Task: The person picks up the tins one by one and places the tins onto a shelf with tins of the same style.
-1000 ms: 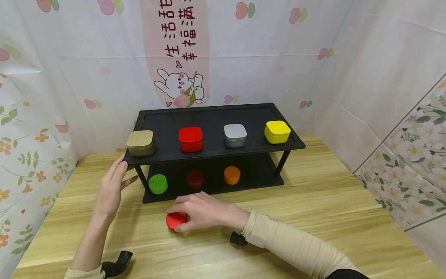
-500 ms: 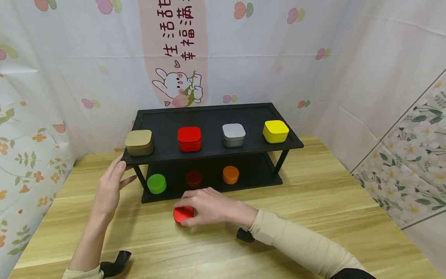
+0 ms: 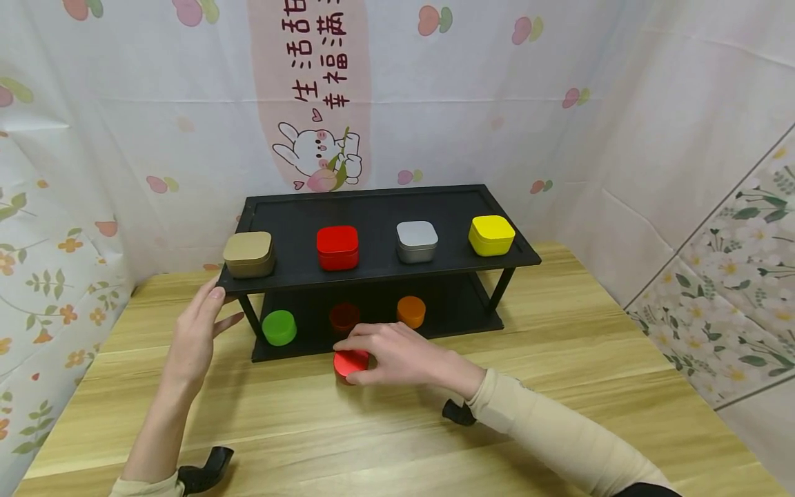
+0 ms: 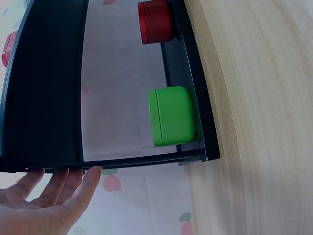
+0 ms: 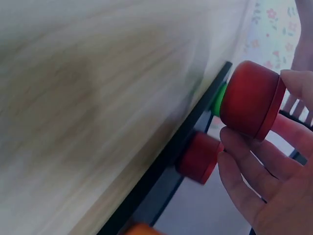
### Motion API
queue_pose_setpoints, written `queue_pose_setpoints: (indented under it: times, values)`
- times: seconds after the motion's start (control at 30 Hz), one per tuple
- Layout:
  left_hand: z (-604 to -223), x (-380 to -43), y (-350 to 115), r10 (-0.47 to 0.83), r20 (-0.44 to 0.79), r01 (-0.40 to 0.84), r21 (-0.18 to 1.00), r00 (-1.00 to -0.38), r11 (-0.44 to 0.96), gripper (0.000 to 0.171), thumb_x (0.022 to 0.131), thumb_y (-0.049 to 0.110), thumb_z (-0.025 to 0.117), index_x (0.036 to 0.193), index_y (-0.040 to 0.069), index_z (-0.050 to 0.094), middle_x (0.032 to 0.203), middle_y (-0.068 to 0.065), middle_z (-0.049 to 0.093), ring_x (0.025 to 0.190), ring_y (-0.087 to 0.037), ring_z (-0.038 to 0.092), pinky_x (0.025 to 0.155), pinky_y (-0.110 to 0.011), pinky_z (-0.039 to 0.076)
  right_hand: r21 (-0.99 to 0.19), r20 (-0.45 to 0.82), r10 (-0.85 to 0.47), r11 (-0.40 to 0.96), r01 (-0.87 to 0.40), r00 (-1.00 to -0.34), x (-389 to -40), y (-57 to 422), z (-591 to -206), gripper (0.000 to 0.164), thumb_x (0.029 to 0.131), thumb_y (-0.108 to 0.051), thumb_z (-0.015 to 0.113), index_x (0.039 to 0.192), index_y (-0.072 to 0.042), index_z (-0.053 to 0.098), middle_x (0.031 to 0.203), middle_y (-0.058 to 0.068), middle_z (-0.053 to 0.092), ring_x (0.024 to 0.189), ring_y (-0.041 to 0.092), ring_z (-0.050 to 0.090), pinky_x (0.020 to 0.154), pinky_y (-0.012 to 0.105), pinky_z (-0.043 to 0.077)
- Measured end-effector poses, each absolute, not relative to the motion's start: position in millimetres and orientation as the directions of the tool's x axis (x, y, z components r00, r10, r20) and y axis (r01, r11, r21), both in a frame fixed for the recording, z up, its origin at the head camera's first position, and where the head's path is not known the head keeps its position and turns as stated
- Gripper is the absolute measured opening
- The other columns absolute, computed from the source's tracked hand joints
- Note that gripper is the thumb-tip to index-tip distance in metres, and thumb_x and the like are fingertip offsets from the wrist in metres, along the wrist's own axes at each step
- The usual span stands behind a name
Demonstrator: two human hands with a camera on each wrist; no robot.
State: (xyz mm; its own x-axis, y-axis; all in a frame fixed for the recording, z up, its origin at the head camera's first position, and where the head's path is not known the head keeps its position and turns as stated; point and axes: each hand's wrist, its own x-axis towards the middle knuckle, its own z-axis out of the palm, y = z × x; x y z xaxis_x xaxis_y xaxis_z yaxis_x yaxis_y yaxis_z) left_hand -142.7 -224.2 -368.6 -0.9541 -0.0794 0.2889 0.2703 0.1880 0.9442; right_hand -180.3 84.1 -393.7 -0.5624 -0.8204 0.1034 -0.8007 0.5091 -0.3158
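Low over the table in front of the black two-tier rack (image 3: pixel 379 207), my right hand (image 3: pixel 400 355) grips a red round tin (image 3: pixel 348 366) between thumb and fingers. The right wrist view shows the red round tin (image 5: pixel 248 98) tilted, its side toward the camera. My left hand (image 3: pixel 194 335) touches the rack's left end; its fingertips (image 4: pixel 93 172) lie against the upper tier's edge. On the lower tier stand a green round tin (image 3: pixel 279 328), a darker-looking red round tin (image 3: pixel 344 317) and an orange round tin (image 3: pixel 411 312).
Square tins stand along the upper tier: gold (image 3: pixel 248 254), red (image 3: pixel 337 247), silver (image 3: pixel 417 241) and yellow (image 3: pixel 491 235). Thin posts (image 3: pixel 502 288) join the tiers. A printed cloth (image 3: pixel 435 103) hangs behind the wooden table (image 3: pixel 559 345).
My right hand has carried the red round tin to the right and toward the rack's lower tier. The left hand stays at the rack's left end.
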Motion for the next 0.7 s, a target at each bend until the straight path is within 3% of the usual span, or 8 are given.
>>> queue_pose_setpoints:
  times: [0.27,0.7]
  values:
    - [-369,-143,-224,-0.080,0.288,0.270,0.945,-0.954,0.187,0.053,0.112,0.040,0.040,0.155,0.008,0.045,0.140,0.015,0.050,0.119,0.003,0.054,0.090,-0.008,0.057,-0.349,0.115,-0.772,0.558,-0.753,-0.625,-188,105,-387,0.043,0.095,-0.037,0.071,0.135,-0.020,0.069,0.120,-0.003,0.068,0.087,0.015,0.066,0.062,0.013,0.048]
    - [-369,-143,-224,-0.079,0.289,0.270,0.944,-0.954,0.189,0.053,0.112,0.040,0.040,0.154,0.008,0.046,0.140,0.015,0.051,0.119,0.003,0.055,0.090,-0.008,0.057,-0.298,0.151,-0.727,0.612,-0.732,-0.670,-197,130,-382,0.041,0.094,-0.037,0.072,0.133,-0.024,0.070,0.123,-0.002,0.070,0.100,0.010,0.064,0.077,0.017,0.058]
